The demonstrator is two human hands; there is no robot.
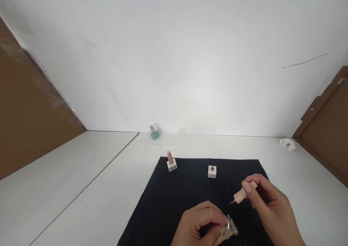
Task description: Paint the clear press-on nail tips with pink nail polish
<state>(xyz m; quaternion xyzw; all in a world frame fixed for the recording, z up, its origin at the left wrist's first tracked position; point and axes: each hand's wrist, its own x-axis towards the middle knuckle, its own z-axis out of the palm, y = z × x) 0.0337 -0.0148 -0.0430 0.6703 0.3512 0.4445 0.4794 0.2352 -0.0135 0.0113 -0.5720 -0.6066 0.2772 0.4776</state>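
My right hand (272,206) is closed around the pink cap of a nail polish brush (240,195), its dark bristle tip pointing down to the left. Just below that tip, my left hand (201,220) pinches a small clear, shiny piece (230,226), whose kind I cannot make out. Something yellowish (224,238) lies under the left fingertips, partly hidden. An uncapped white nail polish bottle (212,171) stands on the black cloth (163,206), beyond both hands. Farther left, a capped bottle of nail polish (171,162) with a pink cap stands near the cloth's back left corner.
A teal nail polish bottle (154,133) with a silvery cap is at the foot of the white wall (190,75). Crumpled white tissue (287,143) lies at the back right. Brown panels (32,104) border both sides, and a seam crosses the white tabletop (119,188).
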